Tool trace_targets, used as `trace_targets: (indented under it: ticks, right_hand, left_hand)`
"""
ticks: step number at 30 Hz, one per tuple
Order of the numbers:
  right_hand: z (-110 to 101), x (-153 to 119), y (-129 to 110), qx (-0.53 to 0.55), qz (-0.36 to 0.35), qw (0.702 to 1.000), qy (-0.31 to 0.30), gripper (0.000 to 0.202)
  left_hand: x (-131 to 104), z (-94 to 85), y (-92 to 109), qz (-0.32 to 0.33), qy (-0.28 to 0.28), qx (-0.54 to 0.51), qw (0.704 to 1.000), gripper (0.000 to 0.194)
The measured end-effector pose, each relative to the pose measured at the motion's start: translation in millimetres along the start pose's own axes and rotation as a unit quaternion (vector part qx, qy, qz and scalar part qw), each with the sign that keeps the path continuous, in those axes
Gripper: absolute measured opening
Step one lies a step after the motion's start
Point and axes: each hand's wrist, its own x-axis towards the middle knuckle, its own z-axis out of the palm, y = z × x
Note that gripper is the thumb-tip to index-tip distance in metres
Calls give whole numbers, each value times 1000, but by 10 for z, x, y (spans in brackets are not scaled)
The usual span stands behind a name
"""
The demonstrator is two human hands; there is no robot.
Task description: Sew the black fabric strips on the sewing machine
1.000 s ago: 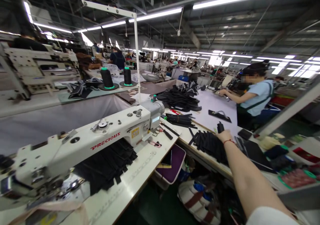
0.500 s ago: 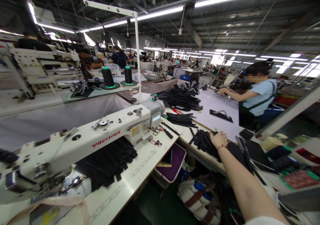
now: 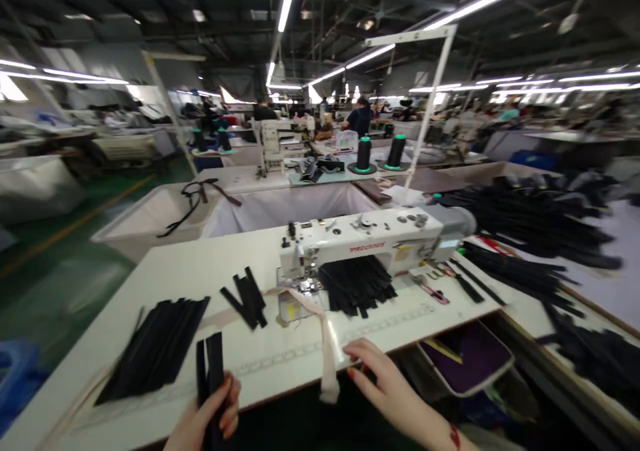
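Has a slanted pile of black strips point(image 3: 155, 347) on the white sewing table point(image 3: 170, 264). Pinches long black strips point(image 3: 215, 357), flat and straight, in the left hand point(image 3: 219, 405), by the table's front edge. Past a pale ribbon point(image 3: 327, 354), curls the right hand point(image 3: 381, 376) half open.

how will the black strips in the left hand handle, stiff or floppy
The black strips are probably fairly stiff, jutting straight from the left hand. Being narrow, they are likely light; with their ends apart, they might splay.
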Motion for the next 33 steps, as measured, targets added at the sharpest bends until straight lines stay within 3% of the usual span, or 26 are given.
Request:
trace_targets:
  ticks: [3,5,7,11,15,18,22,25,29,31,33]
  right_hand:
    - [474,405,-429,24,-21,993,-118,39]
    - [733,774,-596,-16,-29,989,-143,45]
    - [988,1194,-704,-71,-24,987,-139,47]
    - [1466,1955,-843,-148,35,983,-107,51]
    - [1802,2378,-850,-213,102,967,-99,69]
    - [1928,2579,-740,-236,138,956,-108,44]
    - [1908,2847,-591,-227,173,951,-117,31]
    - [1755,2985,-598,-205,171,960,-81,31]
    - [1596,2961,-778,-149,139,979,-20,32]
    - [1685,2829,-901,-104,128,986,-35,30]
    - [1927,2637,-1016,-53,134,986,-85,26]
  left_hand:
    - [-2,-439,573,109,97,102,984,53]
    - [82,-778,929,161,143,277,937,51]
    - [232,-1114,1222,165,209,327,907,40]
    - [587,-1568,1557,110,248,440,856,17]
    - [874,-1673,1598,53,231,532,813,20]
    - [1039,-1676,1543,27,226,565,793,27]
    - [1187,-1718,1511,11,222,570,791,29]
    - [1243,-1789,1538,11,215,558,801,31]
    - [1303,-1875,1569,2,197,534,822,31]
    - [1337,-1883,1565,-11,186,516,836,30]
    - [1366,-1860,1552,-20,178,497,849,31]
